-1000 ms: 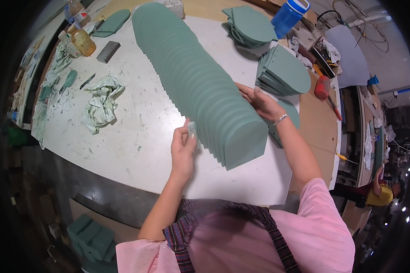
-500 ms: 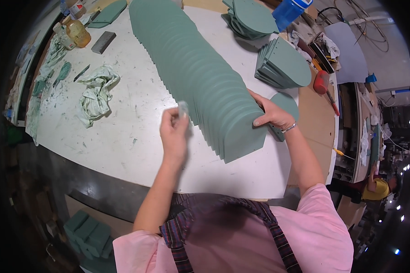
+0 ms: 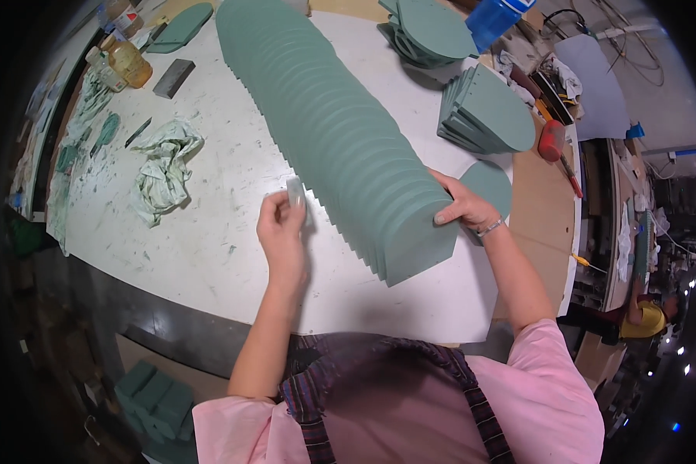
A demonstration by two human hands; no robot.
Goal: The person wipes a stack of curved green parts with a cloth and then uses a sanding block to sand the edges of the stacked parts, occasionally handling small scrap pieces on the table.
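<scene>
A long fanned row of green round-ended panels [image 3: 325,124] lies overlapping across the white tabletop. My right hand [image 3: 465,207] grips the near right end of this row. Its thumb lies on the face of the front green panel [image 3: 419,246], and the other fingers are hidden behind the edge. Left of the row, my left hand [image 3: 281,224] pinches a small pale, flat piece [image 3: 295,193] close to the panels' straight lower edges. What kind of piece it is I cannot make out.
A crumpled stained cloth [image 3: 165,166], a knife [image 3: 138,132], a dark block [image 3: 174,79] and bottles [image 3: 128,62] lie or stand at left. More green panels [image 3: 491,108] are stacked at right, near a red-headed mallet [image 3: 551,141] and a blue container [image 3: 493,25].
My left hand has moved slightly left and up along the row with the pale piece. My right hand keeps its grip on the row's end. The view has shifted a little.
</scene>
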